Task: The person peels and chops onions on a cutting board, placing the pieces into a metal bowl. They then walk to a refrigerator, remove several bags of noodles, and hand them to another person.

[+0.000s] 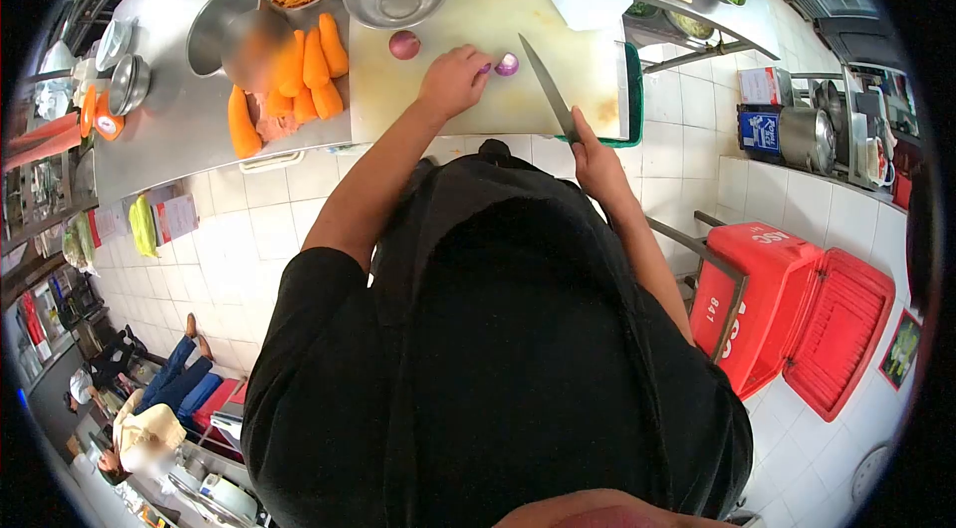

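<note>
Pinching left hand [456,80]: onion piece [486,69], upper centre
Right hand [597,164]: wrapped around knife [547,87]
Onion piece: likely light, firm, slippery; grip sides

A long chef's knife [546,85] with a gray blade is held slantwise, its tip pointing forward and left over the pale cutting board [498,10]. Just left of the blade lies a purple-and-white cut red onion piece [507,64]; farther left sits a rounded, glossy, purple red onion [404,45], apart from both.
</note>
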